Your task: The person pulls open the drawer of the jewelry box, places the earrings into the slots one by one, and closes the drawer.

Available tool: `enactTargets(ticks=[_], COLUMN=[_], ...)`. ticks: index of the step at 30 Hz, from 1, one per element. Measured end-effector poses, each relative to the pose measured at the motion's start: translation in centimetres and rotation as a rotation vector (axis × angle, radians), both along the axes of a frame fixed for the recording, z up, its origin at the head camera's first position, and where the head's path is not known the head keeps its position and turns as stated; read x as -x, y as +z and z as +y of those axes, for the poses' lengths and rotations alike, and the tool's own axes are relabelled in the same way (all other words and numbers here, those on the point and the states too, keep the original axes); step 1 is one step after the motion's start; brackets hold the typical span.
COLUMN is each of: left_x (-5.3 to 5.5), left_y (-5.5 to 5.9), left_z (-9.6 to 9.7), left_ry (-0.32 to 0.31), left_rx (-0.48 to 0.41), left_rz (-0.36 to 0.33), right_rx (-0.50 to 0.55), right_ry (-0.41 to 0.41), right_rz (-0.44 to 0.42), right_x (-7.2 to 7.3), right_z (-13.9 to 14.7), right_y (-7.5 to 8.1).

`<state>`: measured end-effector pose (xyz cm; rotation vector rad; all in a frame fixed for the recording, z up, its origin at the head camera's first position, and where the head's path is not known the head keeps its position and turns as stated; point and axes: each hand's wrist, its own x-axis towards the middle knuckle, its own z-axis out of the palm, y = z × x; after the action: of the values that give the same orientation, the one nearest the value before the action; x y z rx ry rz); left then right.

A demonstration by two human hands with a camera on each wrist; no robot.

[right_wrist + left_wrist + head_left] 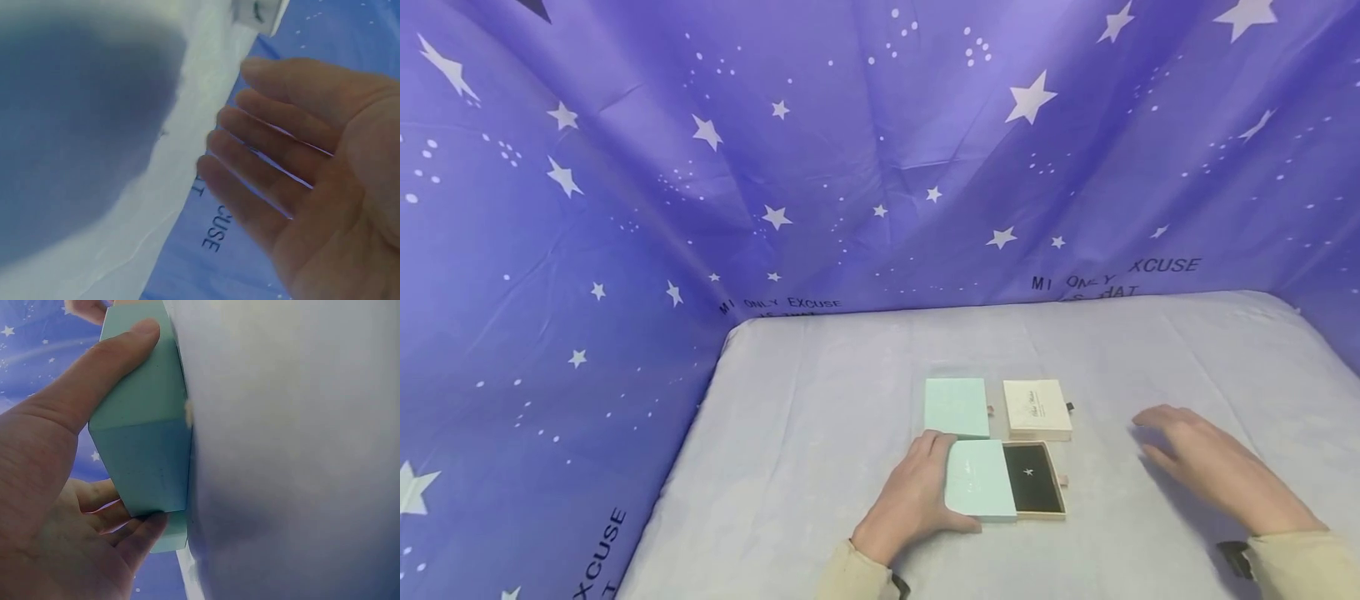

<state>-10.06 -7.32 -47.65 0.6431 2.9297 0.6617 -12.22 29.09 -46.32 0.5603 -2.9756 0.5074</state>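
Observation:
My left hand [917, 492] holds a mint-green drawer-style jewelry box [979, 482], with the thumb on its near side and the fingers at its far side. Its inner tray [1033, 492] is slid partly out to the right and shows a black pad with a small silver star-shaped piece [1028, 472] on it. In the left wrist view, the thumb [94, 372] lies along the side of the sleeve. My right hand [1202, 450] hovers off to the right over the table, holding nothing. Its fingers [269, 175] extend loosely in the right wrist view.
Behind the held box lies a second mint-green box [957, 407] with a small pull tab. To its right is a cream box [1037, 408] with dark script and a black tab. A pale cloth covers the table [790, 433]; purple star-patterned curtains [880, 167] hang around it.

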Motion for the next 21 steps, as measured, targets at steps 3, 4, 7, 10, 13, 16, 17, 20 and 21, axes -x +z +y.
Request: enactTargets(ticks=[3, 4, 7, 10, 13, 16, 17, 20, 21], left_x=[0.0, 0.1, 0.1, 0.2, 0.2, 0.2, 0.2, 0.2, 0.2], left_y=[0.0, 0.0, 0.0, 0.0, -0.1, -0.1, -0.1, -0.2, -0.2], left_z=[0.1, 0.1, 0.1, 0.1, 0.1, 0.0, 0.0, -0.1, -0.1], left_ry=[-0.006, -0.008, -0.013, -0.007, 0.001, 0.005, 0.003, -0.006, -0.008], left_rx=[0.006, 0.007, 0.009, 0.009, 0.008, 0.003, 0.001, 0.000, -0.001], left_rz=[0.002, 0.002, 0.000, -0.005, -0.013, -0.016, -0.013, -0.004, -0.001], right_rx=[-0.027, -0.039, -0.067, -0.077, -0.062, -0.045, -0.040, -0.031, -0.029], right_ry=[0.004, 0.008, 0.026, 0.038, 0.045, 0.031, 0.021, -0.013, -0.020], right_rz=[-0.103, -0.121, -0.109, -0.040, 0.027, 0.045, 0.035, -0.010, -0.016], right_x=[0.2, 0.2, 0.1, 0.1, 0.3, 0.5, 0.6, 0.8, 0.9], right_z=[0.6, 0.8, 1.0, 1.0, 1.0, 1.1, 1.1, 1.2, 1.2], right_y=[-0.4, -0.6, -1.1, -1.6, -1.7, -1.7, -1.7, -1.6, -1.6])
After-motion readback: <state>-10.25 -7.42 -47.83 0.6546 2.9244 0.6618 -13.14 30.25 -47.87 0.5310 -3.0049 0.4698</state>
